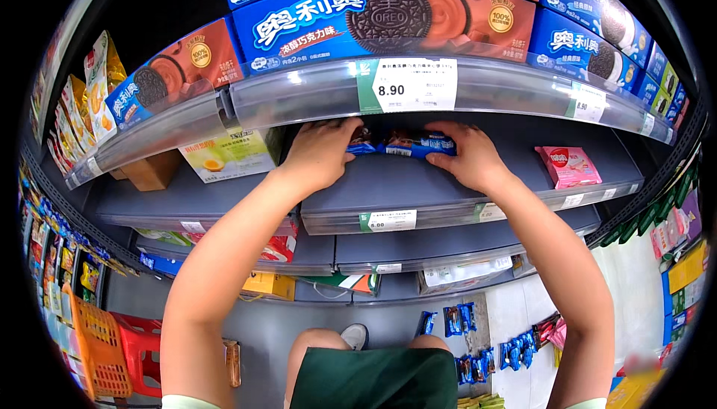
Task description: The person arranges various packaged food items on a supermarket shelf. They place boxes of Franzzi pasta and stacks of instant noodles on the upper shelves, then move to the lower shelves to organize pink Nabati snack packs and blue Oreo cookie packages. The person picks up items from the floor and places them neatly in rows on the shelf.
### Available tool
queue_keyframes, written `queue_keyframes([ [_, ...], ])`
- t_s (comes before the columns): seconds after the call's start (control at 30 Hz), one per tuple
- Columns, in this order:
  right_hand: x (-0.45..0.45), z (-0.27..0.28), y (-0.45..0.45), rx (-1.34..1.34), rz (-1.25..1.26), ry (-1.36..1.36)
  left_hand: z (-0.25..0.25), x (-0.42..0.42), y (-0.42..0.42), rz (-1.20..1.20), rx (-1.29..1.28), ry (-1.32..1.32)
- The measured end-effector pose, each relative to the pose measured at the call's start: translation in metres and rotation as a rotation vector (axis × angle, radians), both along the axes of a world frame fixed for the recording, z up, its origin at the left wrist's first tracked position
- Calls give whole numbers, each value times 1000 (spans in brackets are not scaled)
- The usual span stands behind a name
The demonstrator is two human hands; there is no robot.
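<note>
Both my hands reach under a shelf lip onto the grey shelf [392,185] below. My left hand [319,154] grips the left end of a blue Oreo biscuit packet [361,144], its fingers partly hidden behind the lip. At the right, my right hand [470,154] has its thumb and fingers around the right end of a second blue Oreo packet [411,145]. The two packets lie nearly end to end, with brown printing on their upper parts. Farther right on this shelf rests a pink wafer packet [570,166], apart from my hand.
Large Oreo boxes [313,25] stand above, behind a clear plastic price strip [302,87]. A white-and-green box [229,154] is left of my hand. Several blue packets [476,367] lie on the floor. A red plastic stool [137,347] and an orange basket [98,339] stand lower left.
</note>
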State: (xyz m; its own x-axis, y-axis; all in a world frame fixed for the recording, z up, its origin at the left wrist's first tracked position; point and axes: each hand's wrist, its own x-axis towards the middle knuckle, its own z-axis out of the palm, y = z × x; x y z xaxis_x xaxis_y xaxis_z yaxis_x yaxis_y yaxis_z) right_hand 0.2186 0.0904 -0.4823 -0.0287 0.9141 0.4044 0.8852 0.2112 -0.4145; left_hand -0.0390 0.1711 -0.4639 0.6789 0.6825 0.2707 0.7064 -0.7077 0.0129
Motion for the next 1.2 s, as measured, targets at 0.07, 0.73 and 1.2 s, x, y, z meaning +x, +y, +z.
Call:
queue_keyframes([
  [0.07,2,-3,7,-12,7,-19,-7,-9,6,-88,-8,-77],
  [0.73,-30,-46,-113,688,141,217,-31,36,-117,-613,149,-454],
  [1.2,-20,-377,-282,-4,-555,672,-341,104,-188,-697,-704,398],
])
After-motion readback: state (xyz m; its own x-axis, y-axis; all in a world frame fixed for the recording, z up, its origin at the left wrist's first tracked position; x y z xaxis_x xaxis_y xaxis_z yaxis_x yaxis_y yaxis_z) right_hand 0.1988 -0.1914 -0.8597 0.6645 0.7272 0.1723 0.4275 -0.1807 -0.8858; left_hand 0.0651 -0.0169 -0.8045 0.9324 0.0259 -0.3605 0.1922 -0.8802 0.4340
